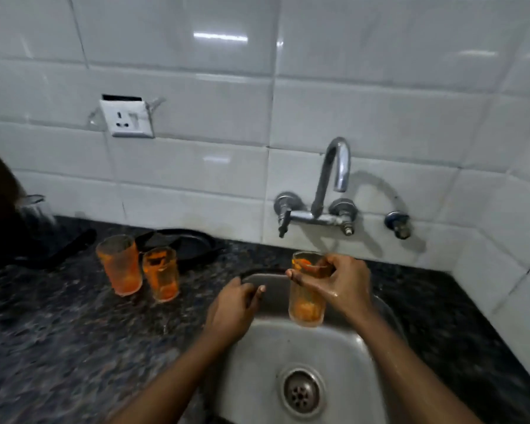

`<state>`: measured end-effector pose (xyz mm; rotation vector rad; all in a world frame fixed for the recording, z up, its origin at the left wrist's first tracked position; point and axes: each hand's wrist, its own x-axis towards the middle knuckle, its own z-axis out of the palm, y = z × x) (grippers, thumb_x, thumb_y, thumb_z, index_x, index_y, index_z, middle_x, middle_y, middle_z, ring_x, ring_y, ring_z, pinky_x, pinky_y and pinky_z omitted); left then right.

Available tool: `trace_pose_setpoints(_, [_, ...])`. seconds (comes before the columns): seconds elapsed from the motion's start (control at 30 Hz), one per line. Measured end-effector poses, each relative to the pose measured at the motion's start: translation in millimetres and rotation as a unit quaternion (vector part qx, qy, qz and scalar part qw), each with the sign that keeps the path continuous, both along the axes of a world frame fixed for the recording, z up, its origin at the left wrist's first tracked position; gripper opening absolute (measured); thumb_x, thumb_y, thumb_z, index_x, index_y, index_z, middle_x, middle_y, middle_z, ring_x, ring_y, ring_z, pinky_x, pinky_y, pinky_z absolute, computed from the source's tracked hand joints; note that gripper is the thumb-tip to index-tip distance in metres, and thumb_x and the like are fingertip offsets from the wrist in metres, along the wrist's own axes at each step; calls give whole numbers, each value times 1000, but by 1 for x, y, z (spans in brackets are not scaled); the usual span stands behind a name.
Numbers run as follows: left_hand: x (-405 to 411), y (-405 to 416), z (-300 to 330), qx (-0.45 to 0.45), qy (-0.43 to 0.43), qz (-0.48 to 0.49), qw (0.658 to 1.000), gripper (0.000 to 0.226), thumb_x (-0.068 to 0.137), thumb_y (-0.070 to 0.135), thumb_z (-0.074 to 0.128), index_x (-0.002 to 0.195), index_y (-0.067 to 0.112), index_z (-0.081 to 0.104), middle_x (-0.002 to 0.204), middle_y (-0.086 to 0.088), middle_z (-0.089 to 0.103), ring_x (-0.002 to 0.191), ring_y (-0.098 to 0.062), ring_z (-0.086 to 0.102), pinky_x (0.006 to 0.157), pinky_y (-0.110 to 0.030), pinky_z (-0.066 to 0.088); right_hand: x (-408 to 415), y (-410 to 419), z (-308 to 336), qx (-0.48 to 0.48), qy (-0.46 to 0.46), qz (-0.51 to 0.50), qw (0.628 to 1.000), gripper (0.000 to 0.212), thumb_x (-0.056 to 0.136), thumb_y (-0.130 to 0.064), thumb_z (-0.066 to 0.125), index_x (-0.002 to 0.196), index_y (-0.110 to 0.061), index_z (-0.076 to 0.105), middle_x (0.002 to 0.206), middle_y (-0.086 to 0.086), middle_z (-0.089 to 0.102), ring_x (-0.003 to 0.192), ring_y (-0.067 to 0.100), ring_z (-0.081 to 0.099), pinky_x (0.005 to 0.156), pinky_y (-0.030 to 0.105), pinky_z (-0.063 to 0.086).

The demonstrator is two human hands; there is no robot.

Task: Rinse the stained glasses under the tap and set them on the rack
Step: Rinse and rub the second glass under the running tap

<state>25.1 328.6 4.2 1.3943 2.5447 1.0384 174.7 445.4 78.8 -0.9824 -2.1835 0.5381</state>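
Far left of the counter (74, 316): dark pan (190, 244) by the wall, handle pointing left. Just in front of it, two stained glasses (120, 264), upright, close together, orange film on the walls, residue at the bottoms. Both wait near the sink's left rim.

My left hand (233, 304) rests on the left rim of the sink (334, 356), fingers loosely bent, holding nothing.

My right hand (340, 286) grasps the third glass (306, 298) near its lip, thumb in front, fingers behind. Glass is upright over the back of the sink, below the tap (334, 172), slightly left of the spout. No water visible. No rack in view.

Judgement: rinse not begun. Bring the mouth squarely under the spout, open the valve with the free left hand, moderate flow to limit splash. Fill partly, swirl, tip out over the drain (302, 391). Skin looks wet, so hold firmly; glass may slip.
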Motion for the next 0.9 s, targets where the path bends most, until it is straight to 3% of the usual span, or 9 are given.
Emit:
trace_pose_setpoints(0.1, [2,63,30,17,-19,35,999,51,94,47,36,67,9,56,77,-19,60,85,-34,60,69,-36,41,13,23,7,22,-15,28,999,50,55,-64,76,83,-23,73,80,-3,75,77,13,68,67,27,53])
trace_pose_setpoints(0.33, [1,141,81,23,-151,171,973,72,87,65,29,89,-1,58,96,-22,63,94,-34,60,71,-33,42,16,52,9,44,1,37,998,51,61,-60,75,98,-26,72,96,-3,74,87,13,66,76,28,54])
trace_pose_setpoints(0.5, [-6,151,83,3,-84,199,976,59,97,46,30,111,-5,55,110,-24,62,101,-36,59,75,-38,46,11,58,5,45,-15,38,998,52,64,-57,75,105,-26,69,100,-1,73,91,14,65,79,29,54])
trace_pose_setpoints(0.6, [-15,149,85,-10,-140,207,968,51,96,23,42,140,3,27,124,-21,53,112,-33,55,87,-36,47,6,55,6,34,-18,36,999,53,65,-58,74,107,-25,69,102,0,73,92,16,66,79,28,54])
trace_pose_setpoints(0.67, [-26,144,85,47,-318,206,924,46,95,24,45,130,-4,37,108,-24,62,93,-31,65,73,-35,52,3,53,7,24,-15,36,999,53,64,-59,73,105,-25,70,101,0,73,91,16,66,78,29,55])
trace_pose_setpoints(0.73, [-31,137,89,152,-493,193,835,46,99,33,33,100,-10,48,64,-24,65,45,-25,65,40,-25,50,0,50,9,16,-14,35,999,53,65,-60,73,105,-26,70,102,0,73,92,16,66,78,29,54])
trace_pose_setpoints(0.77, [-32,135,89,178,-544,179,800,50,99,36,29,88,-10,48,52,-21,61,35,-22,59,32,-21,45,0,49,11,12,-15,34,999,53,65,-59,73,106,-26,70,103,0,73,94,16,66,78,29,54])
trace_pose_setpoints(0.83, [-23,129,86,165,-564,151,795,56,99,41,28,79,-6,51,57,-18,60,45,-23,59,36,-23,47,0,48,13,4,-16,29,999,53,66,-59,73,107,-25,69,104,0,72,94,16,66,78,28,54])
trace_pose_setpoints(0.9, [-9,118,81,109,-544,110,825,52,98,41,32,80,0,57,70,-14,61,62,-24,58,53,-31,50,1,47,14,0,-15,29,999,50,67,-58,73,104,-24,71,99,0,73,89,14,65,70,23,50])
